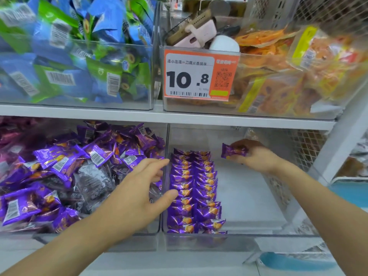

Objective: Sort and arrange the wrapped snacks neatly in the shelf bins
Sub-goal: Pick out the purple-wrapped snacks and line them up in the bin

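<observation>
On the lower shelf, a clear bin (258, 236) holds two tidy rows of purple wrapped snacks (194, 188) along its left side. My right hand (256, 158) is deep in this bin, shut on one purple snack (233, 152) held above the bare floor to the right of the rows. The neighbouring bin (95, 239) to the left is heaped with loose purple and dark wrapped snacks (65, 170). My left hand (137, 194) hovers over that heap's right edge, fingers spread and holding nothing, thumb reaching over the divider.
The upper shelf carries a bin of blue and green packets (75, 56) and a bin of orange snack bags (288, 72) with an orange price tag (199, 74) reading 10.8. A white mesh side panel (306, 148) bounds the right. A shelf board (159, 116) overhangs the lower bins.
</observation>
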